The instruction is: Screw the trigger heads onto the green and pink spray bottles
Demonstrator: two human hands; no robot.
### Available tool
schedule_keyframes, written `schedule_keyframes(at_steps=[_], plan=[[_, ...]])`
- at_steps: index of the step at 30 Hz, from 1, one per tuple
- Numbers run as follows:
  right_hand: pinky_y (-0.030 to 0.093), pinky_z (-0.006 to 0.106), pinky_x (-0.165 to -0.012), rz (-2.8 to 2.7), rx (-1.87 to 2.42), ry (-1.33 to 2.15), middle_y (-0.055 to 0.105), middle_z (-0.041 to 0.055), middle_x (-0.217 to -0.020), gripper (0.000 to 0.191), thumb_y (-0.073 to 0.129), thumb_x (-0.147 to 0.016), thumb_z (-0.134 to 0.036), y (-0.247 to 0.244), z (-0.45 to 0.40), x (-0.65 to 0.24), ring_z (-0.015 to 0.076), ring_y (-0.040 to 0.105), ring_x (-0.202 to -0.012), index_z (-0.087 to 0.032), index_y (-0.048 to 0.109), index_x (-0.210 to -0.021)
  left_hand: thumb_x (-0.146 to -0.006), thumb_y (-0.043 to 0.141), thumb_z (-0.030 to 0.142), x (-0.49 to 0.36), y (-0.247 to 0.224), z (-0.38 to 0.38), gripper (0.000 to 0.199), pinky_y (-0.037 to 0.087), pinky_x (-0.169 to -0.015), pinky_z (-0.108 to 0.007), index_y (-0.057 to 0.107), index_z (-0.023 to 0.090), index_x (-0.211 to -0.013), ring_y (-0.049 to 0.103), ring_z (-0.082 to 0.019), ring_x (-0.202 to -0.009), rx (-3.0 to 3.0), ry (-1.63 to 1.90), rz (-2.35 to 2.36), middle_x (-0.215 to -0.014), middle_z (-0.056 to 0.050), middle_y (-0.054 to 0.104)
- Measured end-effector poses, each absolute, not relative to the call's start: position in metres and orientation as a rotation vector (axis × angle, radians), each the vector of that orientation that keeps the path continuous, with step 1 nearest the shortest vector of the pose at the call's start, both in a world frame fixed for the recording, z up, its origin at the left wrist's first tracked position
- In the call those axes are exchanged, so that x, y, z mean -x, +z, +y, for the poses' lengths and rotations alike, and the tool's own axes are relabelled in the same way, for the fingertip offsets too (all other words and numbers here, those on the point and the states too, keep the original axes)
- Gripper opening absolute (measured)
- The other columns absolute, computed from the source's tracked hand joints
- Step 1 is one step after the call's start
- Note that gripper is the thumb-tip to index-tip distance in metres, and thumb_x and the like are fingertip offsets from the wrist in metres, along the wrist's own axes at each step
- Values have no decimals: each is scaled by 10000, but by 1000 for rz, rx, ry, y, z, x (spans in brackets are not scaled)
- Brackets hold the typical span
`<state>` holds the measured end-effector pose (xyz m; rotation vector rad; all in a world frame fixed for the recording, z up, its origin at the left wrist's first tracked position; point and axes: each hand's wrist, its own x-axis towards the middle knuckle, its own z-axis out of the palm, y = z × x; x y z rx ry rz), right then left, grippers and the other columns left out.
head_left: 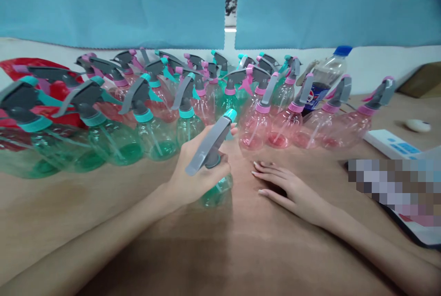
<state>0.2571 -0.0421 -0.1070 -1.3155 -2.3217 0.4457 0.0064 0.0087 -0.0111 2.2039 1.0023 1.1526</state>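
My left hand (198, 162) is wrapped round the neck of a green spray bottle (215, 190) with a grey and teal spray head. The bottle's lower part shows beneath the hand, over the table. My right hand (298, 192) rests palm down on the wooden table (268, 250), fingers stretched towards the held bottle and touching nothing else. Beyond the left hand stand several green spray bottles (160, 139) with teal collars. Several pink spray bottles (255, 128) with pink collars stand beyond the right hand.
More spray bottles fill the rows behind. A large soda bottle (319, 84) with a blue cap stands at the back right. Red plastic (65, 93) lies at the left. To the right are a white box (391, 144), a white mouse-like object (418, 125) and a partly blurred flat item.
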Motion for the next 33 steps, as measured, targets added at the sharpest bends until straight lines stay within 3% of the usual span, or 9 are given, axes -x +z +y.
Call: schedule_keyframes(at_steps=[3, 6, 11, 15, 27, 33], plan=[[324, 507, -1142, -2306, 1319, 452, 496, 50, -1450, 433, 519, -942, -417, -107, -43, -257, 253, 409, -1368, -260, 542, -1345, -707, 513, 89, -7, -9, 8, 407, 454, -583, -252, 584, 233, -1081, 489, -100, -577, -2226, 1169, 991, -818, 27, 597], [330, 514, -1135, -2303, 1319, 456, 501, 55, -1445, 433, 523, -940, -415, -107, -43, -257, 258, 417, -1362, -261, 544, -1344, -683, 499, 100, -7, -5, 8, 353, 445, -565, -257, 575, 235, -1001, 473, -114, -569, -2233, 1170, 998, -722, 40, 538], [331, 524, -1132, -2320, 1323, 448, 497, 60, -1447, 430, 513, -946, -412, -107, -43, -257, 262, 414, -1363, -256, 541, -1346, -659, 474, 114, -6, 4, 6, 212, 487, -606, -275, 543, 232, -821, 471, -112, -546, -2213, 1105, 1004, -738, 30, 537], [327, 537, -1131, -2310, 1309, 451, 496, 49, -1448, 442, 528, -939, -401, -108, -43, -258, 269, 415, -1362, -285, 519, -1365, -645, 482, 106, -5, 8, 4, 245, 503, -603, -277, 550, 231, -845, 498, -123, -546, -2191, 1084, 1045, -684, 34, 528], [331, 540, -1129, -2320, 1317, 456, 491, 56, -1452, 439, 528, -940, -399, -108, -43, -258, 273, 411, -1364, -271, 526, -1359, -647, 513, 107, -3, 6, 5, 179, 502, -636, -273, 534, 201, -799, 578, -132, -645, -2172, 1141, 1000, -785, 7, 619], [334, 547, -1124, -2309, 1307, 453, 502, 55, -1443, 429, 526, -940, -392, -107, -43, -258, 277, 421, -1357, -285, 529, -1356, -662, 505, 121, -3, 3, 8, 320, 481, -594, -279, 581, 216, -958, 535, -132, -571, -2173, 1092, 1035, -742, 17, 605]])
